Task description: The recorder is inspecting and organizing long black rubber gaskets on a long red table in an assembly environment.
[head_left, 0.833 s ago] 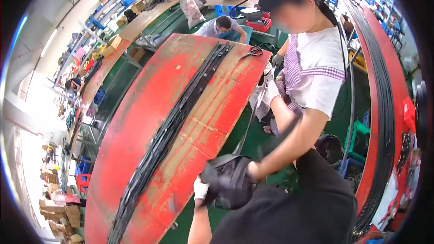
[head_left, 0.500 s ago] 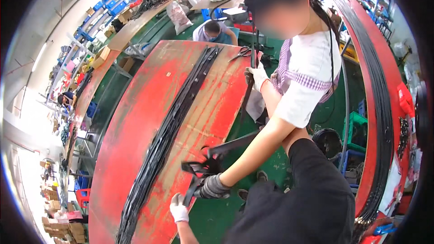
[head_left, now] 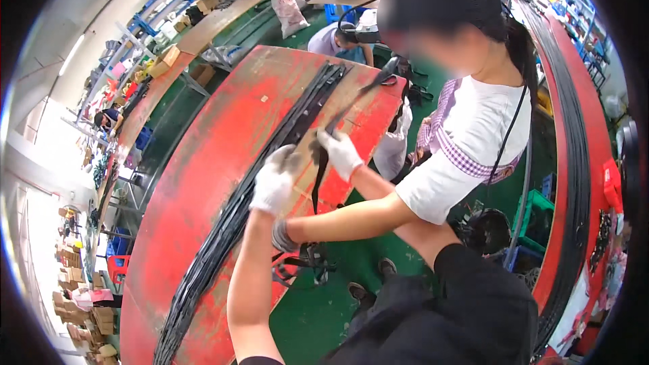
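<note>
My right hand [head_left: 341,153], in a white glove, is closed on a black strap [head_left: 358,98]. One length of it runs toward the far table corner and another hangs down below the fingers. My left hand [head_left: 272,186], also white-gloved, is over the long bundle of black straps [head_left: 233,220] on the red table; its fingertips are blurred, so I cannot tell whether they grip anything. A co-worker's grey-gloved hand [head_left: 282,236] is just below my left wrist, beside a tangle of black straps [head_left: 314,263] at the table edge.
The co-worker [head_left: 466,135] stands close on the right, an arm crossing over my right forearm. The worn red table [head_left: 182,209] has a brown strip. At the right, another red table [head_left: 595,135] bears long black straps. A green crate [head_left: 534,220] stands beneath it.
My right hand has come from the far table corner toward the middle with a black strap. My left hand has moved up and away from the near edge. The co-worker's grey-gloved hand has shifted left and up.
</note>
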Available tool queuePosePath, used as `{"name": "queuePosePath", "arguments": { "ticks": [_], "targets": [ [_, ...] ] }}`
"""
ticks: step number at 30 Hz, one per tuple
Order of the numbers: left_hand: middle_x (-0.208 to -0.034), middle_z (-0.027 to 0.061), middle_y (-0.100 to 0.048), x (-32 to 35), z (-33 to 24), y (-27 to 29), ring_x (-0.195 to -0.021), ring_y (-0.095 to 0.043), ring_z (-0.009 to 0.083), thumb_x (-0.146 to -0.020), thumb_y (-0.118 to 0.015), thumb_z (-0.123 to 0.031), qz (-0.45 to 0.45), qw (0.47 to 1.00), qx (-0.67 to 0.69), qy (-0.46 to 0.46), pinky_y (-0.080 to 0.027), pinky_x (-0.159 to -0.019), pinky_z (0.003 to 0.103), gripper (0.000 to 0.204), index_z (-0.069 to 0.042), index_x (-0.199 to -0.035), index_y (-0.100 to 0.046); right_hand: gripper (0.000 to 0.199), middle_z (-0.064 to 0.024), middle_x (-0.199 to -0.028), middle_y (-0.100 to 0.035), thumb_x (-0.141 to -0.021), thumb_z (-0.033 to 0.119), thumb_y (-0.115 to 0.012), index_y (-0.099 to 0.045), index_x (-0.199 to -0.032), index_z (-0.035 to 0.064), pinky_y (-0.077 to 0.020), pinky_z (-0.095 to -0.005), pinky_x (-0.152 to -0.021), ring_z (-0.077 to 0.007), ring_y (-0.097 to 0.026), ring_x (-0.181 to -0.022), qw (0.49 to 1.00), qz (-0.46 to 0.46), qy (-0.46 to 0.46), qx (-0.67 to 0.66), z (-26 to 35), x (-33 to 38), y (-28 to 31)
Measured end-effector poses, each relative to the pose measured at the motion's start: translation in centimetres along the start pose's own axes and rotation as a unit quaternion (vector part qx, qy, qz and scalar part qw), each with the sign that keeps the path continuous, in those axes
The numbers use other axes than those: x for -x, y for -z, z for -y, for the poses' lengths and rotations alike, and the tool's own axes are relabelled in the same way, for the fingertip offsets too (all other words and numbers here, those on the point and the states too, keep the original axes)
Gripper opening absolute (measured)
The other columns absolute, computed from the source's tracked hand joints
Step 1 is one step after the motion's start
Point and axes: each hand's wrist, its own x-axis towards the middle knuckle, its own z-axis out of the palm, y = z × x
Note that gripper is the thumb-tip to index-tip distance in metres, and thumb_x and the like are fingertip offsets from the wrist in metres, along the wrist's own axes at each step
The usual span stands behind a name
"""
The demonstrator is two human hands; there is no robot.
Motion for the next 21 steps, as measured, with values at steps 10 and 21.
{"name": "queuePosePath", "arguments": {
  "ticks": [10, 21],
  "targets": [
    [-0.133, 0.0308, -0.068, -15.4, -6.7, -13.4, -0.123, -0.068, 0.0415, -0.090, -0.061, -0.073, 0.265, 0.938, -0.223, 0.020, -0.051, -0.105, 0.048, 0.095, 0.003, -0.147, -0.056, 0.032, -0.0240, -0.083, -0.072, -0.103, 0.033, -0.062, -0.073, -0.100, 0.0028, -0.0549, -0.0537, -0.073, -0.0443, -0.072, -0.084, 0.878, 0.019, 0.084, 0.471, -6.1, 9.9, 0.9],
    [-0.083, 0.0043, -0.068, -7.2, -3.3, -17.3, -0.068, -0.064, 0.0155, -0.107, -0.064, -0.044, 0.280, 0.840, 0.415, 0.209, -0.053, -0.063, 0.033, 0.041, -0.003, -0.113, -0.069, 0.028, 0.0005, -0.107, -0.069, -0.111, 0.032, -0.051, -0.065, -0.122, 0.0108, -0.0530, -0.0452, -0.096, -0.0173, -0.067, -0.100, 0.973, 0.038, -0.195, -0.116, -1.5, 8.3, 13.8]
  ]
}}
